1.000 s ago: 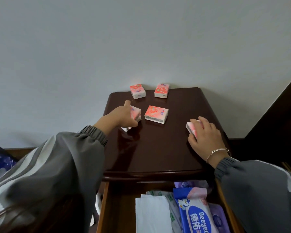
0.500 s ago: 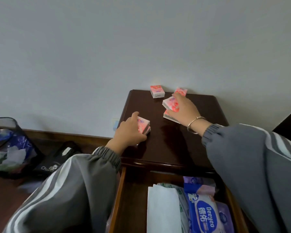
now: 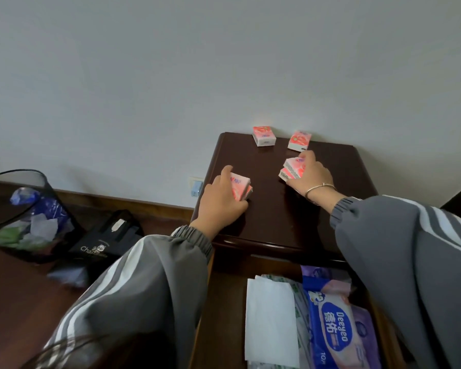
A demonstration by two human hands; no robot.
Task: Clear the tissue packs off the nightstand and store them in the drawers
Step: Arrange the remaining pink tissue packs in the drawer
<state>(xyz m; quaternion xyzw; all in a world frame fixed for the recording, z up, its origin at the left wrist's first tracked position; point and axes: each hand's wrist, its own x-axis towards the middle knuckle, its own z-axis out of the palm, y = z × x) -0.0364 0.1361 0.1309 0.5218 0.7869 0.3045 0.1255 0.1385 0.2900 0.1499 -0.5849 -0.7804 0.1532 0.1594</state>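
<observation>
Dark wooden nightstand [image 3: 274, 209] stood against a pale wall, its top drawer [image 3: 224, 315] pulled open toward the camera.

Left hand [image 3: 220, 202] lay on the near-left part of the top, fingers curled around a pink tissue pack [image 3: 240, 185]. A second pack edge showed just under the first, so this was likely a stack of two; both sat on the wood, the thumb up along the far side.

Right hand [image 3: 310, 177] reached further in, near the centre of the top, fingers closed over a two-pack stack [image 3: 292, 170] of the same pink packs. The upper one was tilted, the lower one flat on the surface. A thin metal bracelet [image 3: 320, 188] ringed that wrist. Both sleeves were grey with white stripes.

Two more packs stayed loose at the far edge by the wall: the far-left pack [image 3: 264, 136] and the far-right pack [image 3: 299, 140], apart from each other and touched by neither hand. The far-right one sat just beyond the right fingertips.

Inside the drawer: a white folded tissue sheet [image 3: 270, 320] on the left, a blue wet-wipes packet [image 3: 333, 334] to its right, purple packaging beneath.

On the floor left of the nightstand: a black mesh waste bin [image 3: 24, 209] holding crumpled waste, and a black paper bag [image 3: 104, 242] lying beside it. A wall socket [image 3: 196, 186] with a plug showed just left of the nightstand.
</observation>
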